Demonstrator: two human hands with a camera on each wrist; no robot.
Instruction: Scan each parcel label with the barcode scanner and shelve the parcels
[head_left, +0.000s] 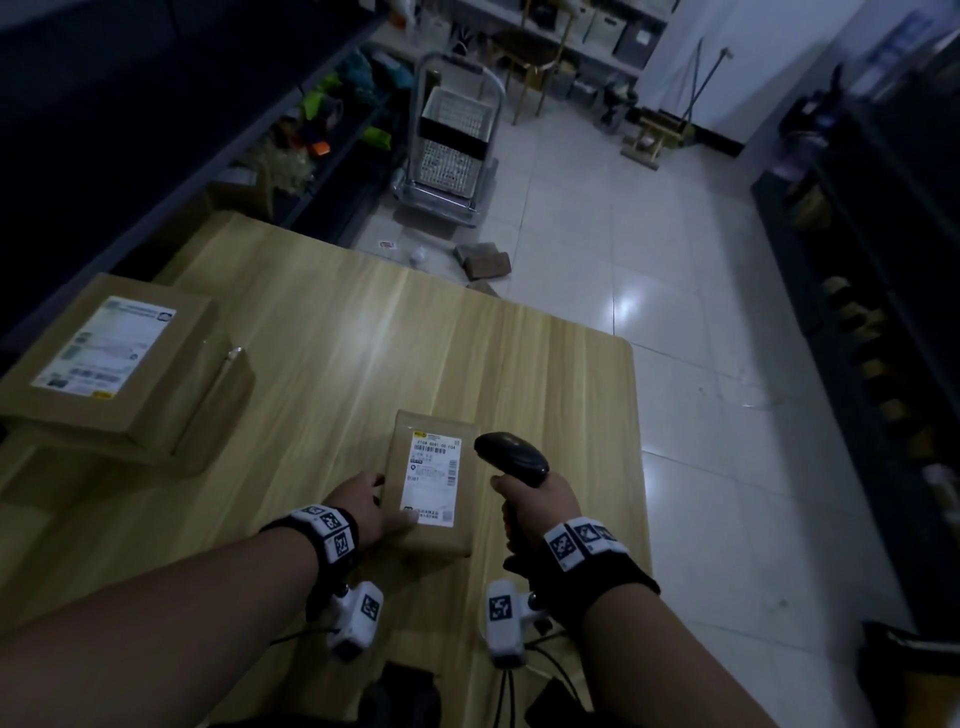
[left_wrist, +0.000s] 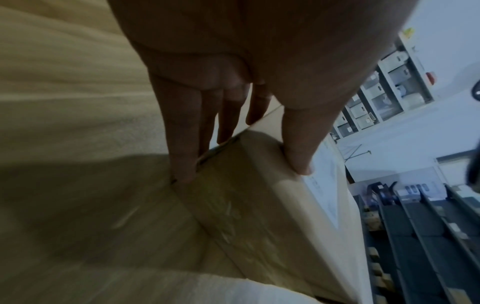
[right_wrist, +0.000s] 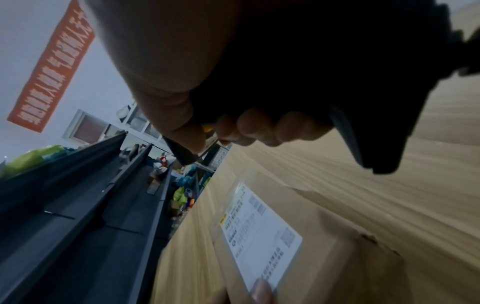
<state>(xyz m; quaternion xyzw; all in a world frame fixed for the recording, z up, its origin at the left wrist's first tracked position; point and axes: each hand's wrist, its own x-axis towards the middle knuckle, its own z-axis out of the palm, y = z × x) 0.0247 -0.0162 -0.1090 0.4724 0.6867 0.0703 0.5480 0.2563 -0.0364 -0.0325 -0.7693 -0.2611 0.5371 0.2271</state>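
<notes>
A small brown parcel (head_left: 434, 545) lies on the wooden table (head_left: 337, 338), its white barcode label (head_left: 432, 475) facing up. My left hand (head_left: 371, 506) holds the parcel's near left edge: the thumb (left_wrist: 298, 148) presses on top by the label's corner while the fingers (left_wrist: 182, 144) run down its side. My right hand (head_left: 540, 512) grips a black barcode scanner (head_left: 511, 457) by the handle, just right of the parcel, head raised above the table. The right wrist view shows the scanner (right_wrist: 337, 82) over the label (right_wrist: 259, 232). A larger labelled parcel (head_left: 119, 364) sits at the table's left.
A trolley with a wire basket (head_left: 452, 140) stands on the tiled floor beyond the table. Small boxes (head_left: 483, 260) lie on the floor near the table's far edge. Dark shelving (head_left: 311, 119) with coloured bags runs along the left, more shelves (head_left: 883, 312) along the right.
</notes>
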